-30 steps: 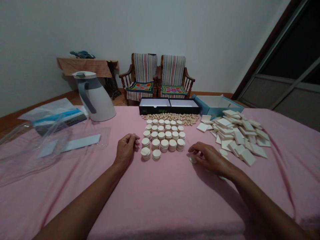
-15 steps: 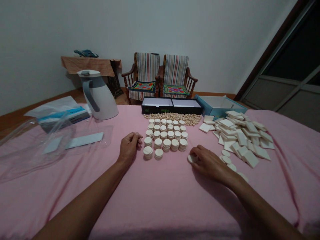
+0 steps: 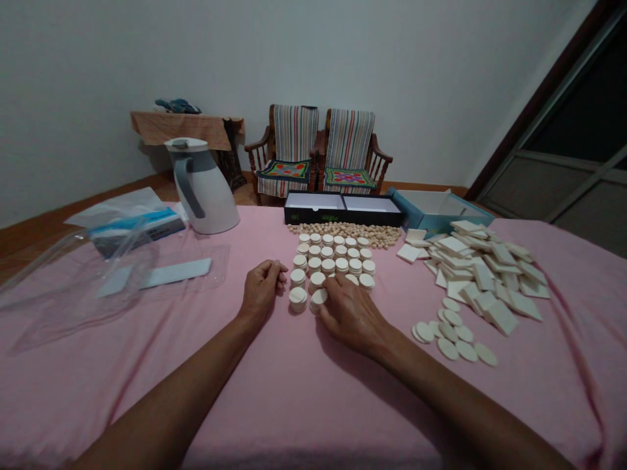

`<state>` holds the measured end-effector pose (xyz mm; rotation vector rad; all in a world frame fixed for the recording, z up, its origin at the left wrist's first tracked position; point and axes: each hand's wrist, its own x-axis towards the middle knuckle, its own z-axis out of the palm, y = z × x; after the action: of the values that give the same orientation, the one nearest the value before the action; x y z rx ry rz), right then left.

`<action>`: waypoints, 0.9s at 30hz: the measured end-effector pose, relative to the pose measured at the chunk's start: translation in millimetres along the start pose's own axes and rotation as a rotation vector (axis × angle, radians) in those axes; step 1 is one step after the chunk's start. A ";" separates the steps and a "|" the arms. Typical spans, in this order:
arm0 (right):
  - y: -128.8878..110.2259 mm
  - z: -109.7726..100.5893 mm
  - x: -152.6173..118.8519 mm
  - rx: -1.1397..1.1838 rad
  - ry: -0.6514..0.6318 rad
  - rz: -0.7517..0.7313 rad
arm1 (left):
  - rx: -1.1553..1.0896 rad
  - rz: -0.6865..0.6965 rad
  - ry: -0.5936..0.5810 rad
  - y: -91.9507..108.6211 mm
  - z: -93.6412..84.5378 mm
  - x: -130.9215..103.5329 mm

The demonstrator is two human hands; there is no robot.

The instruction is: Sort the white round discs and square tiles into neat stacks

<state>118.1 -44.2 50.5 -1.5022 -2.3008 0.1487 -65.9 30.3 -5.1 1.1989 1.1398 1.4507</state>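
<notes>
Pale round wooden discs stand in rows of short stacks [image 3: 314, 264] on the pink tablecloth [image 3: 274, 391]. My right hand [image 3: 351, 313] reaches over the front row, its fingertips pinching a wooden disc [image 3: 319, 297] at the top of the second stack. The fingers hide part of the stacks behind. Left of the rows, my left hand [image 3: 263, 287] rests on the cloth with its fingers curled in, showing nothing in them. Loose wooden discs [image 3: 466, 351] lie scattered on the right, beyond my right forearm.
A heap of square wooden tiles [image 3: 484, 267] lies at the right, before a blue box [image 3: 435, 212]. Small wooden beads [image 3: 347, 232] spread along a black divided tray [image 3: 318, 215]. On the left are a white jug [image 3: 210, 196], a tissue pack [image 3: 137, 230] and clear plastic packaging [image 3: 59, 287].
My right hand has moved left with the disc, from beside the rows to the front stack. The loose discs on the right are uncovered. The view has shifted slightly; my left hand stays put.
</notes>
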 end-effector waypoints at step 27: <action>113.9 -60.6 -90.2 -0.033 -0.268 0.238 | 0.029 -0.005 0.006 3.0 3.0 1.7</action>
<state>270.2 -84.6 49.1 -1.8703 -2.3230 0.4012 -63.5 31.8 -1.6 1.2122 1.1704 1.4391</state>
